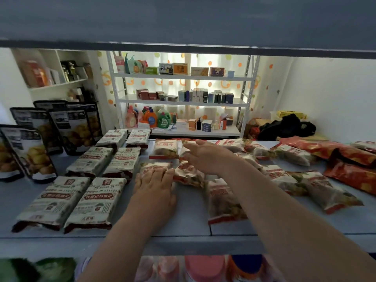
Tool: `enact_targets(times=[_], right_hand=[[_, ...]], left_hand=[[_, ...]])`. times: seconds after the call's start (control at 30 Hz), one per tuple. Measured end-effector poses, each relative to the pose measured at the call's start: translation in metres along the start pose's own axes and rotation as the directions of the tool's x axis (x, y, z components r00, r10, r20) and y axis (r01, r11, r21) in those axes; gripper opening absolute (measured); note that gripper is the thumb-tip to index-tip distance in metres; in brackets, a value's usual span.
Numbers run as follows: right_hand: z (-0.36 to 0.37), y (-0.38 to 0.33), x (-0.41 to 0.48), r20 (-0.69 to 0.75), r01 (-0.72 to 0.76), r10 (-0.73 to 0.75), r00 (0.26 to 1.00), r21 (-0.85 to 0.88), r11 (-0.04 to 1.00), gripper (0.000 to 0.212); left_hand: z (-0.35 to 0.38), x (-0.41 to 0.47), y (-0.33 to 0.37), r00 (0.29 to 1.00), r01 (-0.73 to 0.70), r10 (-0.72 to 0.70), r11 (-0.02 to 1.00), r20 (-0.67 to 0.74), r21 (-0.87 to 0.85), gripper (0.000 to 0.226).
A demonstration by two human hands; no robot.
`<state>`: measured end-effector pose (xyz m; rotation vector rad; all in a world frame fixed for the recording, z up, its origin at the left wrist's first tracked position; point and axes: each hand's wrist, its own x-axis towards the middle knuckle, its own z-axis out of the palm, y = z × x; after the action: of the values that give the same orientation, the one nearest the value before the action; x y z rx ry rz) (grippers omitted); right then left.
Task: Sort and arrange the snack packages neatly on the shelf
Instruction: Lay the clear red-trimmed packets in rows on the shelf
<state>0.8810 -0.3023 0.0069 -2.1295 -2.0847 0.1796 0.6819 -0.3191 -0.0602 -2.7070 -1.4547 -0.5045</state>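
Directly under the flat left hand [154,186], a red-and-white snack package [148,166].

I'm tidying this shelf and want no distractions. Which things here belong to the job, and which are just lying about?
Job: loose white-and-red plastic snack packets, beige printed packages in rows, black stand-up pouches, red foil packets, grey shelf board, left hand, right hand.
Lying about: coloured detergent bottles, small boxes on the white metal rack, black cloth heap.
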Motion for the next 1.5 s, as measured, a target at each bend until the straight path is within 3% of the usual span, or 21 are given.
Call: enact_targets(times=[0.07,0.13,0.3,0.4,0.57,0.83,0.9,1.0,1.17,1.33,1.5], right_hand=[[0.002,0.001,0.027,0.159,-0.053,0.060,0.985,-0.048,0.997,0.057],[0.008,0.002,0.044,0.220,-0.057,0.074,0.973,-0.084,0.995,0.058],[0.000,0.005,0.049,0.193,-0.051,0.062,0.979,-0.061,0.997,0.066],[-0.012,-0.006,0.027,0.144,0.035,-0.028,0.989,-0.045,0.998,0.079],[-0.003,-0.018,-0.018,0.210,0.145,-0.097,0.973,-0.223,0.964,0.076],[-0.001,-0.012,-0.032,0.183,0.155,-0.130,0.974,-0.124,0.980,0.084],[-0.007,-0.002,-0.045,0.109,0.118,-0.110,0.988,-0.078,0.990,0.083],[-0.017,0.028,-0.083,-0.089,0.015,-0.016,0.996,-0.009,1.000,0.068],[-0.002,0.073,-0.151,-0.284,-0.258,0.245,0.927,-0.010,0.966,0.053],[0.025,0.069,-0.167,-0.258,-0.310,0.287,0.923,-0.049,0.950,0.066],[0.035,0.066,-0.172,-0.303,-0.278,0.272,0.913,0.024,0.960,0.058]], left_hand=[[-0.002,0.001,0.000,1.000,-0.007,0.007,1.000,-0.001,0.008,0.061],[-0.002,0.002,-0.001,1.000,-0.014,0.014,1.000,0.003,0.021,0.061],[0.002,0.007,-0.005,0.999,-0.031,0.031,0.999,0.013,0.009,0.064],[0.004,0.008,-0.010,1.000,-0.006,0.007,1.000,0.026,-0.027,0.067],[0.005,0.010,-0.011,0.998,0.035,-0.032,0.998,0.044,-0.061,0.064],[-0.004,0.013,-0.004,0.994,0.052,-0.047,0.997,0.101,-0.049,0.063],[-0.010,0.009,-0.001,0.998,0.039,-0.036,0.997,0.047,-0.063,0.061],[-0.019,-0.006,0.019,0.981,-0.107,0.071,0.974,-0.178,-0.201,0.050],[-0.018,-0.023,0.080,0.953,-0.303,0.287,0.923,-0.100,-0.239,0.055],[-0.004,-0.026,0.115,0.971,-0.237,0.232,0.957,-0.053,-0.169,0.064],[0.006,-0.028,0.131,0.988,-0.146,0.135,0.972,-0.072,-0.183,0.048]])
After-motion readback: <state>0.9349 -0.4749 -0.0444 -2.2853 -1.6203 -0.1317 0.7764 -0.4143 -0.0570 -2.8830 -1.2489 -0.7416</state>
